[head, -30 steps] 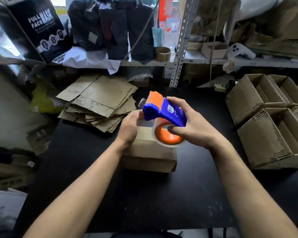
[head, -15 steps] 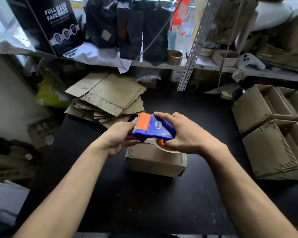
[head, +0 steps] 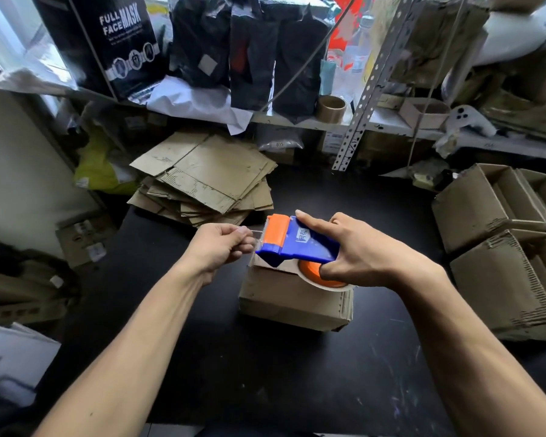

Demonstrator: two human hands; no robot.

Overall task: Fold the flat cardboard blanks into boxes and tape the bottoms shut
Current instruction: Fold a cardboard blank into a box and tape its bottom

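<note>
Here, at the black table point(head: 265, 373), the scene read as follows
Box: a small folded cardboard box point(head: 293, 298) sat on the table in front of the person, between the two forearms
Tape dispenser: a blue and orange tape dispenser point(head: 293, 242) was held just above the box's top, its orange roll core low on the right side, its toothed edge pointing left
Right hand: the right hand point(head: 369, 250) gripped the dispenser, forefinger stretched along the blue top, thumb curled under by the orange core
Left hand: the left hand point(head: 218, 247) was curled, thumb and fingertips pinching the clear tape end point(head: 255, 232) just beside the dispenser's orange front
Tape: the strip ran from the left fingers to the cutter edge; whether it touched the box could not be told
Flat blanks: a loose stack of flat cardboard blanks point(head: 208, 181) lay at the far left of the table, well apart from the box
Finished boxes: several open boxes point(head: 498, 241) stood together on the right side
Shelf: a shelf point(head: 297, 121) behind carried a brown tape roll point(head: 330, 109), dark bags point(head: 252, 52) and a black carton marked FULL FACE MASK point(head: 120, 42)
</note>
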